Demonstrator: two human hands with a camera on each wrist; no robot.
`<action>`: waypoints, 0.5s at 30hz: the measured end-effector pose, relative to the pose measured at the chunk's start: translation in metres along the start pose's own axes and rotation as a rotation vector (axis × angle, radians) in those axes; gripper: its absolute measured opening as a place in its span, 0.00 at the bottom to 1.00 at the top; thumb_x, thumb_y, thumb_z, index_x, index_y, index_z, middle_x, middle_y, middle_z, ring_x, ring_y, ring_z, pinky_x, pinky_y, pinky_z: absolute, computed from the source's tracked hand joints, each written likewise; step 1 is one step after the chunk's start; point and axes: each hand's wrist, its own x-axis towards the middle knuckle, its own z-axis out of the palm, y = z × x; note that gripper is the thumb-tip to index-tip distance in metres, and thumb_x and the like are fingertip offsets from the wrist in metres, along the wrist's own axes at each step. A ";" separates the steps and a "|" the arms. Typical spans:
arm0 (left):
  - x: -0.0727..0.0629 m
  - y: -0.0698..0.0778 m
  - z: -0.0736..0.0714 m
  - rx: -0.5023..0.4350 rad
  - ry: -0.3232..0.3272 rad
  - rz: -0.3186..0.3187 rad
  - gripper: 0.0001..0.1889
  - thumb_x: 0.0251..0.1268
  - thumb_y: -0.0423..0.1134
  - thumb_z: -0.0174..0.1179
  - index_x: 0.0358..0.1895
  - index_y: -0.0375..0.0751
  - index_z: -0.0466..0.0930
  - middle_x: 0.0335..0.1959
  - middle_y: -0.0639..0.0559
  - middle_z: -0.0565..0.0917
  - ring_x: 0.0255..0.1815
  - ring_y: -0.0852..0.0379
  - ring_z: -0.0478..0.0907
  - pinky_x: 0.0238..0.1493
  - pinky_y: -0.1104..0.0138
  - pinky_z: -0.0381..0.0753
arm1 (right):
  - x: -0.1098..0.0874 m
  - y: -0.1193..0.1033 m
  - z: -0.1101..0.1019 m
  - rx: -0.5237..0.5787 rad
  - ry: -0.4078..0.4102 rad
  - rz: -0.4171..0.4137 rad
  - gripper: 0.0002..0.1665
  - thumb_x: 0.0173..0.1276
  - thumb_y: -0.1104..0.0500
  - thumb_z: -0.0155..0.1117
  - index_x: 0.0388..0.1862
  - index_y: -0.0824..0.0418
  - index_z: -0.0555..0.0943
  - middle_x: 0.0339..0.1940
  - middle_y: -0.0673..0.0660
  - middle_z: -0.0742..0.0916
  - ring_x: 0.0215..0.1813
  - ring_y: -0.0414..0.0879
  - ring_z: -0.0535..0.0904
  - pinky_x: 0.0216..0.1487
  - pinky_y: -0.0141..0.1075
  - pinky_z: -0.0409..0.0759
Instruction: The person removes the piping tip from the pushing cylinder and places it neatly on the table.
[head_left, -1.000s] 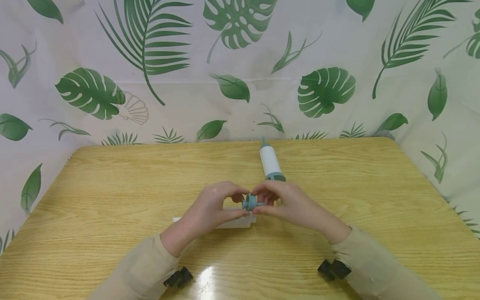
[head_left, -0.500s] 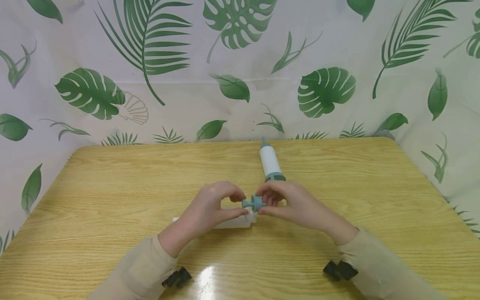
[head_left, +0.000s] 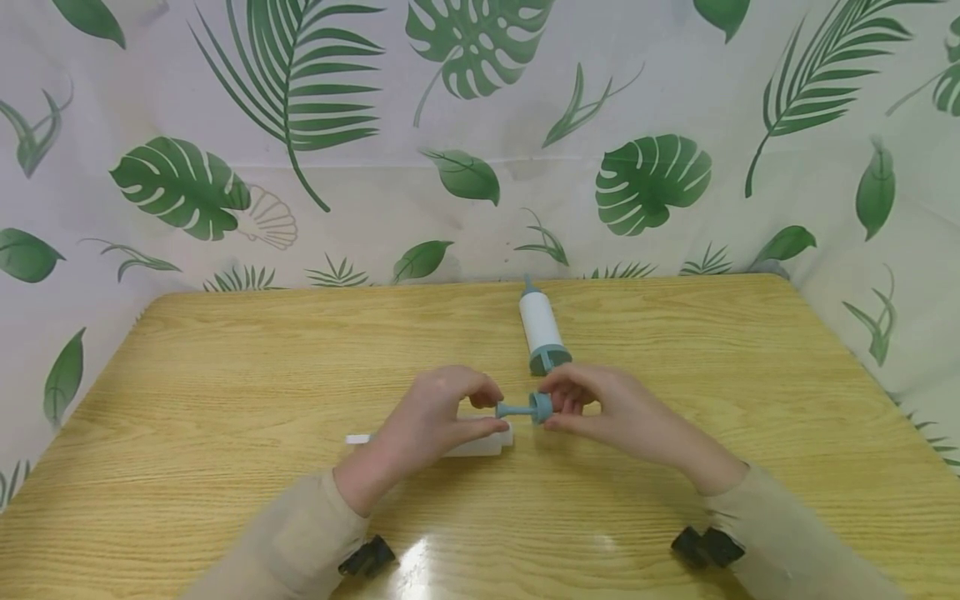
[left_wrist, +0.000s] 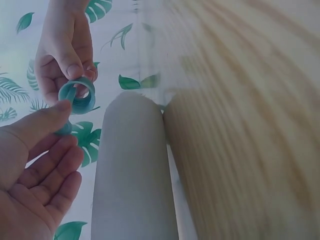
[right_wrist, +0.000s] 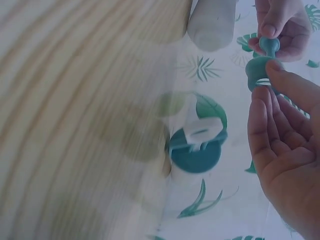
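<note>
My left hand pinches the flared end of a small teal stem between thumb and fingertips. My right hand grips a threaded teal ring cap by its rim. Stem and cap line up over the middle of the table, and the stem runs into the cap. The right wrist view shows the stem above the cap. Below and behind my left hand lies a white bottle, partly covered by that hand. It looms large as a pale bottle in the left wrist view.
Beyond my right hand lies a white tube with a teal nozzle toward the wall and a teal flanged end facing me. The wooden table ends at a leaf-print cloth.
My right hand has drawn to the right with the ring cap, baring more of the stem. My left hand has shifted slightly right. Bottle and tube have stayed put.
</note>
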 end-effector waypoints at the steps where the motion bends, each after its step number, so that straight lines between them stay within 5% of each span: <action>1: 0.001 0.001 0.001 0.003 -0.005 -0.005 0.11 0.51 0.38 0.72 0.36 0.40 0.83 0.34 0.53 0.84 0.36 0.60 0.77 0.40 0.64 0.80 | -0.002 0.001 -0.001 -0.007 0.006 0.004 0.17 0.58 0.63 0.72 0.46 0.61 0.79 0.32 0.45 0.81 0.34 0.38 0.78 0.39 0.32 0.80; 10: 0.011 0.009 0.007 0.017 -0.055 -0.047 0.09 0.52 0.38 0.72 0.34 0.40 0.82 0.33 0.53 0.84 0.35 0.59 0.78 0.40 0.68 0.79 | -0.017 0.016 -0.013 -0.077 0.033 0.020 0.17 0.56 0.63 0.73 0.45 0.56 0.80 0.33 0.44 0.82 0.34 0.38 0.77 0.36 0.32 0.79; 15: 0.017 0.014 0.013 0.020 -0.133 -0.129 0.08 0.54 0.40 0.71 0.33 0.43 0.82 0.33 0.54 0.83 0.36 0.59 0.77 0.39 0.71 0.77 | -0.022 0.019 -0.018 -0.127 -0.005 0.085 0.16 0.57 0.64 0.72 0.43 0.57 0.79 0.39 0.46 0.82 0.38 0.39 0.79 0.39 0.34 0.80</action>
